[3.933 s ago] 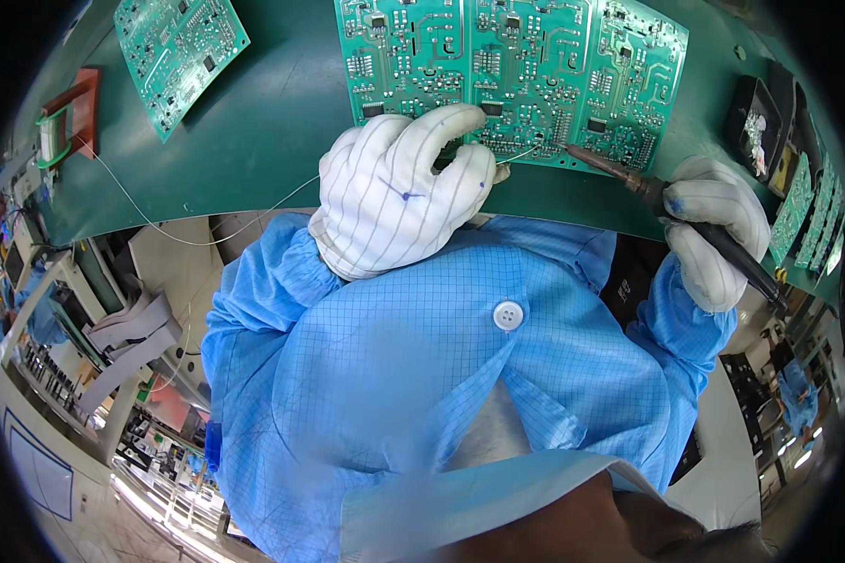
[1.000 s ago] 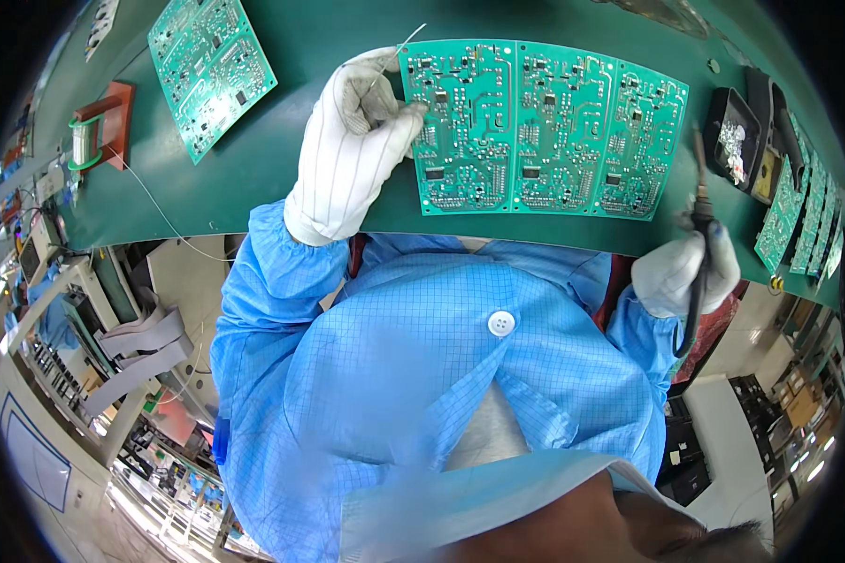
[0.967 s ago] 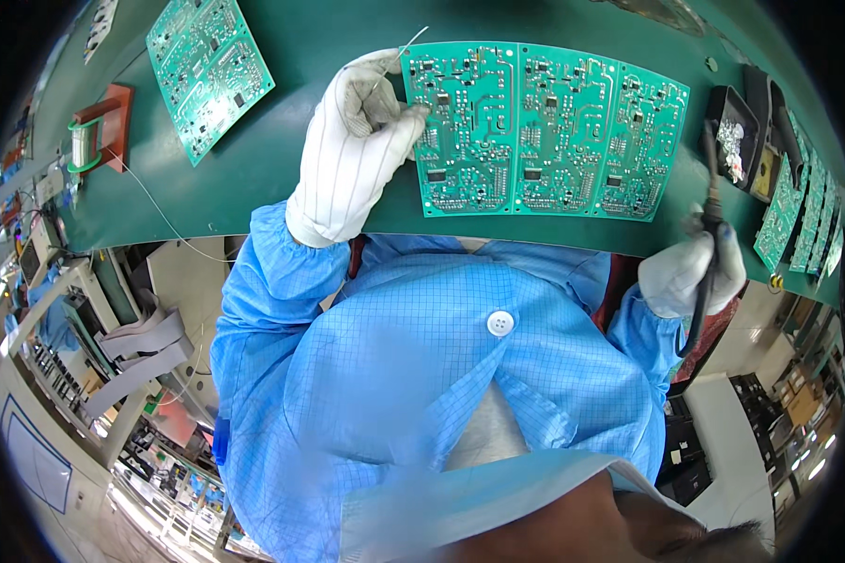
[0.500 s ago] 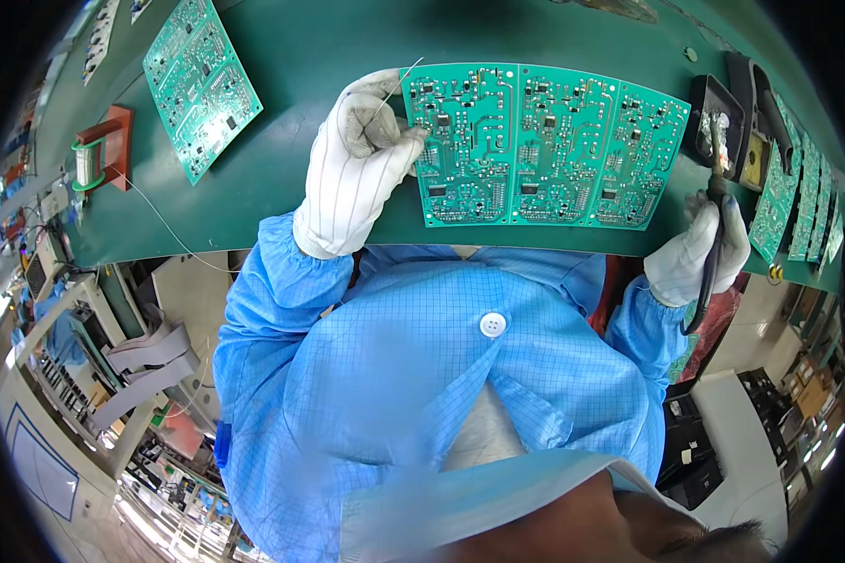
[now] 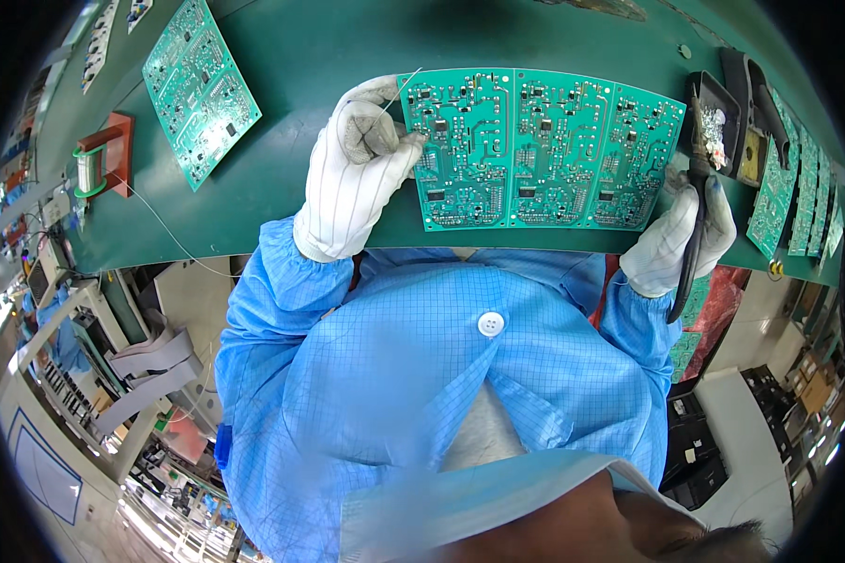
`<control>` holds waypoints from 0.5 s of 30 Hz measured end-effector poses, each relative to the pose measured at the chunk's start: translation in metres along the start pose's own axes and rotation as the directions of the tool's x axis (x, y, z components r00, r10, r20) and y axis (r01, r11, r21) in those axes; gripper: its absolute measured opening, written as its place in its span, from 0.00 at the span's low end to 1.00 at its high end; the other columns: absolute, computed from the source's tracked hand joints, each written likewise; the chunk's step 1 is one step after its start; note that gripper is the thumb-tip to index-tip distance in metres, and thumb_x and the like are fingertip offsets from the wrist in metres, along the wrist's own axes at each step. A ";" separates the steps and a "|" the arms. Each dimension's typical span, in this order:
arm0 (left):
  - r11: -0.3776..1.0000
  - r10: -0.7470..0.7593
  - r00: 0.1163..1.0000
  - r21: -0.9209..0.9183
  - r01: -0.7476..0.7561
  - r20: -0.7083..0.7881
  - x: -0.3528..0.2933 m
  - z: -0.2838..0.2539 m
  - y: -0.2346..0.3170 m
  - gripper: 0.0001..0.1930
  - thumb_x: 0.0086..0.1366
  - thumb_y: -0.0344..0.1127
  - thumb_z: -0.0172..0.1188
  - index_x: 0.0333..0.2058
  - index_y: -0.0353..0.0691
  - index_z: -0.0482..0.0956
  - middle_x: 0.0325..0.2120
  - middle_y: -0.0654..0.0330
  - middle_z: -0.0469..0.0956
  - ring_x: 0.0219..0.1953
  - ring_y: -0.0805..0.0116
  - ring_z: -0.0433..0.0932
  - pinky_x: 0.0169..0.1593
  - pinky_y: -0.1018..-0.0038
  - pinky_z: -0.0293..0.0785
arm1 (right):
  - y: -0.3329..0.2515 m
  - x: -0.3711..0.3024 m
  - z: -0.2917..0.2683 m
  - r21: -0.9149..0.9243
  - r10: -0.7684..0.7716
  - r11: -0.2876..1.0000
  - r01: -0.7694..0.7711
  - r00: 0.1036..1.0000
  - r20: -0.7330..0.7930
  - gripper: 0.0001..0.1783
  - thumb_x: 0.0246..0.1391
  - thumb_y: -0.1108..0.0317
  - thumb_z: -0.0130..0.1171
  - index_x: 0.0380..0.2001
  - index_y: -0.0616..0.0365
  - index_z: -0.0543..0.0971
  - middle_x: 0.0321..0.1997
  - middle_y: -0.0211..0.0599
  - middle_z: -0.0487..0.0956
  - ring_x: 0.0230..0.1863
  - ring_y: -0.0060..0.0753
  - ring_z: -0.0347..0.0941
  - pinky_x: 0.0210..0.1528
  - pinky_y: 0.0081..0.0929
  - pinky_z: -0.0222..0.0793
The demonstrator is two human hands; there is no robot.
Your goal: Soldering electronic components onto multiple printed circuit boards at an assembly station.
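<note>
In front of me lies a green circuit board panel, three sections wide and covered with small parts. My left hand, in a white striped glove, is closed at the panel's left edge, pinching a thin solder wire whose end points up past the corner. Its fingertips meet the panel's edge. My right hand, gloved too, grips a soldering iron by its dark handle beside the panel's right edge. The iron's tip points away from me, next to a black tray of silvery solder scraps.
Another board panel lies at the far left. Nearer the left edge, a solder spool sits on a reddish-brown stand, its wire trailing toward me. More boards stand in a row at the right, beyond a dark iron holder.
My right hand and the soldering iron have moved left, from the tray toward the panel's right edge. My left hand stays at the left edge with the wire.
</note>
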State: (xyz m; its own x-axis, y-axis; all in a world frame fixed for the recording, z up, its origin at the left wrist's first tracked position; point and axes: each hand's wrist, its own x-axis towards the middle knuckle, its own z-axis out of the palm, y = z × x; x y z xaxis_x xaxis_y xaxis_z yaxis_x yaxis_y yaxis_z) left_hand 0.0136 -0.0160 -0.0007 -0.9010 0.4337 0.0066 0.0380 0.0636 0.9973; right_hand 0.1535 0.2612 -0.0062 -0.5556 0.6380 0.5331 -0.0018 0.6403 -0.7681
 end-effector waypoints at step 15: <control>0.991 -0.030 0.999 0.132 0.035 -0.038 -0.006 0.003 0.001 0.15 0.60 0.24 0.69 0.43 0.36 0.72 0.46 0.58 0.79 0.27 0.76 0.74 0.32 0.75 0.74 | -0.003 0.004 0.004 0.127 0.108 0.987 -0.099 0.992 -0.064 0.16 0.64 0.81 0.57 0.54 0.69 0.72 0.53 0.56 0.79 0.49 0.40 0.82 0.52 0.36 0.82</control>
State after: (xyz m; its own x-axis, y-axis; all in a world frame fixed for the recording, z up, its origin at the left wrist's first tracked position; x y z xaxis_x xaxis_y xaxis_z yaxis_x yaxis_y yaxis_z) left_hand 0.0203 -0.0157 -0.0003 -0.9176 0.3971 -0.0205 0.0634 0.1970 0.9784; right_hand 0.1480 0.2599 -0.0032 -0.4980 0.7294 0.4690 -0.0526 0.5145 -0.8559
